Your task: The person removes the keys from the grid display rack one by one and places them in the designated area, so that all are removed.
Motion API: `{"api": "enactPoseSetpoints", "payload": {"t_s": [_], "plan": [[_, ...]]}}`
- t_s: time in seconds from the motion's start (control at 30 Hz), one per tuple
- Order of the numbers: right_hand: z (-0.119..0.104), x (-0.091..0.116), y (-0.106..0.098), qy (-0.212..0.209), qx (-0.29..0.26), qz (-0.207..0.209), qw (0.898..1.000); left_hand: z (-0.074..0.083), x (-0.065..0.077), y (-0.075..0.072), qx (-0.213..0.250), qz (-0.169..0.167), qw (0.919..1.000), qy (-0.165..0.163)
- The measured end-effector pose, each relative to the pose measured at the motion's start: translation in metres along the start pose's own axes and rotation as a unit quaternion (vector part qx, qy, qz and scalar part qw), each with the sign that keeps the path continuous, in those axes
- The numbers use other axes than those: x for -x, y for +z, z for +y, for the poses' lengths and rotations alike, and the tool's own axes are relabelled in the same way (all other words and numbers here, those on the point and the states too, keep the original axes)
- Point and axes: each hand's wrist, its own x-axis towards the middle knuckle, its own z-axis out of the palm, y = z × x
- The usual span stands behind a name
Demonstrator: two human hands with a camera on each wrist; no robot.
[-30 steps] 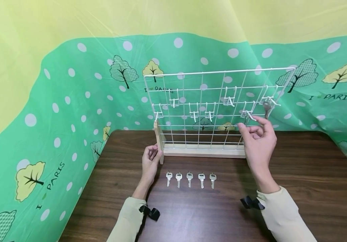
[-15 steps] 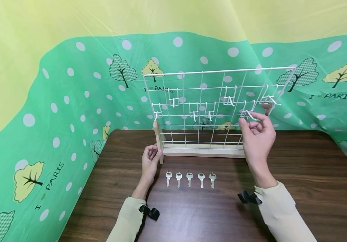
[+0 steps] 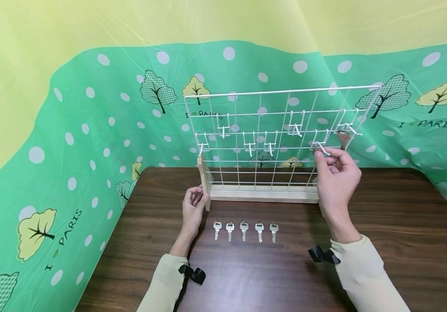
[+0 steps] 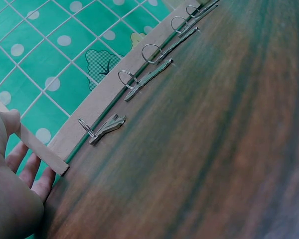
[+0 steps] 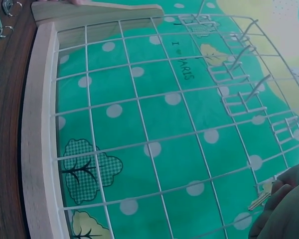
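A white wire grid rack [image 3: 262,197] with a wooden base stands on the table, carrying several white hooks. My left hand [image 3: 194,211] holds its left wooden upright [image 3: 205,182], thumb in front and fingers behind. At the lower right hook [image 3: 319,146], my right hand [image 3: 337,175] has thumb and index finger pinched together. A key [image 5: 260,198] shows at those fingertips in the right wrist view, its blade sticking out and part of it covered. Another key [image 3: 343,138] hangs from the upper right hook [image 3: 348,128].
Several keys [image 3: 244,231] with rings lie in a row on the dark wooden table [image 3: 247,277] before the rack. A green and yellow patterned cloth [image 3: 102,117] hangs behind and to the left. A black strap [image 3: 324,255] sits at the right sleeve.
My right hand has shifted slightly to the right at the lower right hook. The left hand, the rack and the row of keys stay as they were.
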Motion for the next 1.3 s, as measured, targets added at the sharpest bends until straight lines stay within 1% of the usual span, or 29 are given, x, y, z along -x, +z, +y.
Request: {"api": "enactPoseSetpoints", "payload": {"t_s": [0.1,0.33,0.57,0.63,0.93,1.3], "plan": [[-0.002,0.001,-0.001,0.001,-0.001,0.001,1.0,0.001,0.001,0.0,0.0,0.001,1.0,0.0],[-0.006,0.004,-0.004,0.014,-0.021,0.006,1.0,0.002,0.001,0.0,-0.004,-0.003,1.0,0.001],[-0.011,0.007,-0.012,0.008,0.016,-0.005,1.0,0.0,0.001,0.0,-0.004,-0.004,1.0,0.007],[-0.012,0.008,-0.014,0.009,0.017,-0.005,1.0,0.0,0.002,0.001,-0.005,-0.003,0.9999,0.01],[-0.017,0.009,-0.021,0.008,0.001,-0.008,1.0,0.0,0.001,0.001,0.0,0.0,1.0,0.007],[-0.019,0.01,-0.025,0.009,-0.038,-0.007,0.999,0.001,0.001,0.0,-0.005,-0.001,1.0,0.0]]}}
